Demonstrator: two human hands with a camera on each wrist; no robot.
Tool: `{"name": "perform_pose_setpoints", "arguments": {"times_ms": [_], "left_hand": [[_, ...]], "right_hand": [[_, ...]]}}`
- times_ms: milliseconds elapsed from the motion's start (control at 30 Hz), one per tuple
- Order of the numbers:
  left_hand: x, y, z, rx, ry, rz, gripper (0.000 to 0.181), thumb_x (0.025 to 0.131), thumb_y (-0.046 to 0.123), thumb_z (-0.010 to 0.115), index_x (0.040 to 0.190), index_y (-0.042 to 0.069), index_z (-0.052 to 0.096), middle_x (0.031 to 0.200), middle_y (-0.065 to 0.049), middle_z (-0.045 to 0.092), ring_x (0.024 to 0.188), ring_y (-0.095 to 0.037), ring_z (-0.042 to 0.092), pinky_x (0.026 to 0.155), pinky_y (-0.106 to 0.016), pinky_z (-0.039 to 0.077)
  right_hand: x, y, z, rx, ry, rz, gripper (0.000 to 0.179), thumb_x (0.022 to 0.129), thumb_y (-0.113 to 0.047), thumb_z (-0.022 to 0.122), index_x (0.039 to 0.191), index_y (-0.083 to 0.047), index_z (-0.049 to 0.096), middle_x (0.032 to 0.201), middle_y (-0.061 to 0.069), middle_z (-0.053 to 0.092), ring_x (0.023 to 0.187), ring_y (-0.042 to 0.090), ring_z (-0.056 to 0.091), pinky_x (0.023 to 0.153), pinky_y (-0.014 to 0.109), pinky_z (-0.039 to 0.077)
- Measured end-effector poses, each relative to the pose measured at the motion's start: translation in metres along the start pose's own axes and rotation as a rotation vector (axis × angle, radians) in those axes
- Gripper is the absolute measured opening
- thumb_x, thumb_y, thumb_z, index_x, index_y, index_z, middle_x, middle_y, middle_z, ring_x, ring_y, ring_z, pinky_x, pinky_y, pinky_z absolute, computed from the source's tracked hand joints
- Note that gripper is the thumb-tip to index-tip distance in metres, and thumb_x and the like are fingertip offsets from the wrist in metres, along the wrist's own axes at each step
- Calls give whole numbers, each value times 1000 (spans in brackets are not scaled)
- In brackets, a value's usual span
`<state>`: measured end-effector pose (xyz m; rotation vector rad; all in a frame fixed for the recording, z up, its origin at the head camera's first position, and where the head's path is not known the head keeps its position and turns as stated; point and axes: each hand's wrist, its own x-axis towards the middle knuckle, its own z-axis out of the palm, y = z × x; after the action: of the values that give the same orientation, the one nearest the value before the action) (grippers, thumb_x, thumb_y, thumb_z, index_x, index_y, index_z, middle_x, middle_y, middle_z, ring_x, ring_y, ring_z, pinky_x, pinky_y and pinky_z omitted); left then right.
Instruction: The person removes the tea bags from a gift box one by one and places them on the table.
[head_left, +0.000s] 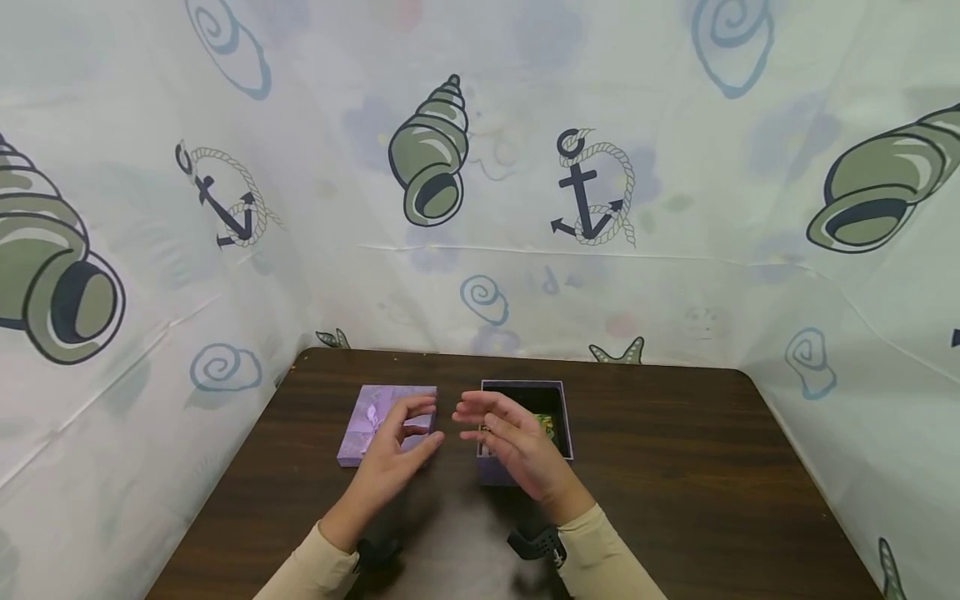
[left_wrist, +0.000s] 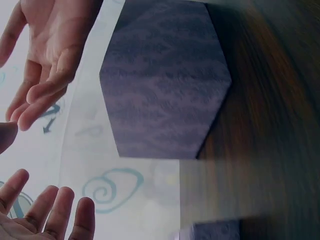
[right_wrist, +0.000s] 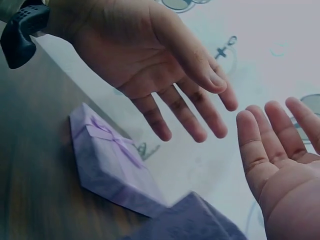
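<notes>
Both hands hover above the table, palms turned toward each other, with a gap between them and nothing held. The left hand [head_left: 393, 454] is in front of a purple gift box lid [head_left: 354, 446] with a ribbon bow. My right hand [head_left: 528, 454] hovers over the near left part of the open purple box [head_left: 495, 475], hiding some of it. Inside the dark interior shows a green and yellow item [head_left: 545, 425], too covered to identify. In the right wrist view, the left hand [right_wrist: 160, 65] has spread, relaxed fingers, and the bow [right_wrist: 112, 137] shows on the lid.
The dark wooden table [head_left: 675, 483] extends to both sides of the box. Behind it and at the sides hangs a white cloth [head_left: 337, 167] printed with shells and anchors. A black strapped device [head_left: 536, 543] sits at the right wrist.
</notes>
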<state>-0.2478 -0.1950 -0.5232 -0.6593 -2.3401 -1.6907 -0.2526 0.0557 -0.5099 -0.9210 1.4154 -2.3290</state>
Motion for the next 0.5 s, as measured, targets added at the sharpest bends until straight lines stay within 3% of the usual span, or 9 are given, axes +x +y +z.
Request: {"name": "perform_pose_setpoints", "arguments": {"times_ms": [100,233,333,500], "left_hand": [[4,2,8,0,-21,-7,56,100,12,80,150,20,56,159,-3,56,141,-29,58,107,-40,58],[11,2,18,7,-45,3,54,101,15,80,149,18,56,162,-4,54,143,-36,57,108,-52,57],[17,2,25,9,-63,11,53,101,16,80,148,17,55,163,-7,54,145,-43,55,108,-55,56],[25,3,37,1,-89,9,58,101,17,80,152,12,53,163,-10,53,146,-42,54,110,-57,54]], "right_hand": [[-2,-5,-5,-33,27,9,48,116,-12,46,158,13,41,146,8,64,141,25,60,115,39,54],[-3,-14,-12,-100,68,63,48,117,-17,49,158,7,45,148,17,59,139,26,61,112,38,55],[-1,-22,-17,-154,100,150,49,116,-22,53,157,3,48,148,20,57,142,36,59,112,39,54],[3,-31,-26,-215,150,304,53,115,-25,55,156,8,48,151,20,59,146,54,49,118,55,49]]}}
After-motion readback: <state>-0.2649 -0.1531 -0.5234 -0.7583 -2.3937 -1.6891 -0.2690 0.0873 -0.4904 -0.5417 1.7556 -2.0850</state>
